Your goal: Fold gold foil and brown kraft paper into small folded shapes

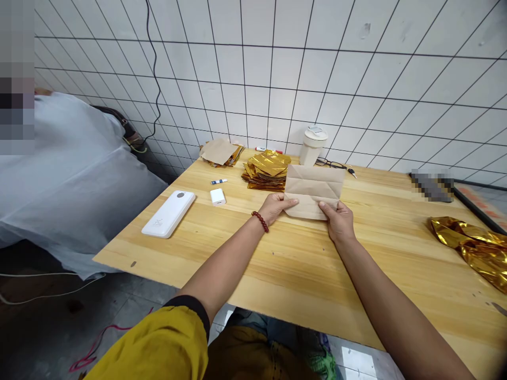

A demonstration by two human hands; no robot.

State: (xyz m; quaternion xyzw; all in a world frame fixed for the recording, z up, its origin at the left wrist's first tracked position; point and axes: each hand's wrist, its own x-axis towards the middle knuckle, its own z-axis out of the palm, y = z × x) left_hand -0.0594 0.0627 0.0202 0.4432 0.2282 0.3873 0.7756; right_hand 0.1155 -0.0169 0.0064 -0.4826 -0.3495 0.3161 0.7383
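A creased sheet of brown paper (314,182) is held up above the wooden table (237,248), its fold lines running across it. My left hand (274,207), with a beaded bracelet at the wrist, pinches the lower left edge with the thumb on the near face. At the lower right edge my right hand (339,219) grips the same sheet, thumb also in front. Just behind and left of the sheet lies a stack of gold foil sheets (267,170). Farther left is another pile topped with brown paper (219,152).
On the left lie a white power bank (169,214), a white charger (217,197) and a small blue-and-white strip (219,181). A lidded cup (312,145) stands by the tiled wall, near glasses (330,163). Crumpled gold foil (475,250) rests at right. White cloth (75,163) drapes beyond the left edge.
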